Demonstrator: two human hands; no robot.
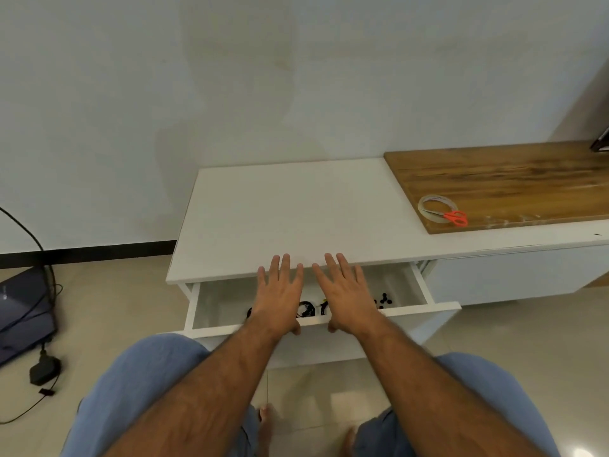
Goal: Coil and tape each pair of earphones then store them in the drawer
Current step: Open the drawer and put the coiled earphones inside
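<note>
both hands, left hand (280,296) and right hand (346,293), spread flat and grasping nothing above the open drawer (211,324) at lower centre, black earphones (308,310) inside.

1. The worktop (283,212) is a smooth, matt white board, like painted or laminated wood.
2. The drawer (425,285) below it, toward 6 o'clock, has the same matt white finish.
3. At 3 o'clock the board (514,179) is brown wood with streaked grain and a slight sheen.
4. On it the tape roll (428,209) is clear, glossy plastic.
5. The scissors (456,217) have shiny orange plastic handles.
6. The floor (494,338) is glossy beige tile.
7. The trousers (138,390) are soft, matt blue cloth.
</note>
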